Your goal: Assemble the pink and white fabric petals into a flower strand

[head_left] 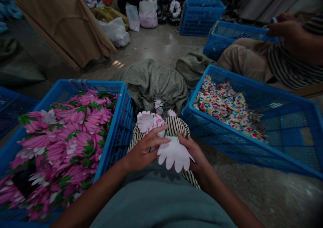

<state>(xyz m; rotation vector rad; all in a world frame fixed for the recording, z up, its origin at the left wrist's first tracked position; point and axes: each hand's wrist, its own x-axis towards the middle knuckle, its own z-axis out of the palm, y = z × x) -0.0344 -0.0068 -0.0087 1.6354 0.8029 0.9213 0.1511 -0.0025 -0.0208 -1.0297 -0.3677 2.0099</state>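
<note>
A white piece with a scalloped, petal-like edge [174, 155] is held above my lap, its pale side up and a pink rim showing underneath. My right hand [195, 152] pinches its right side, thumb on top. From the left, my left hand [145, 149] has its fingers over the top left edge and its thumb by the left side; the exact grip is partly hidden. More pink-and-white petal pieces [148, 122] rest on striped cloth [174, 125] just beyond my hands.
A blue crate [124, 103] on the left holds many pink petal pieces with green ends [78, 143]. Another blue crate [252, 130] on the right contains colourful printed pieces [227, 106]. Grey-green sacking [153, 78] lies ahead. A co-worker in stripes [292, 59] sits at right.
</note>
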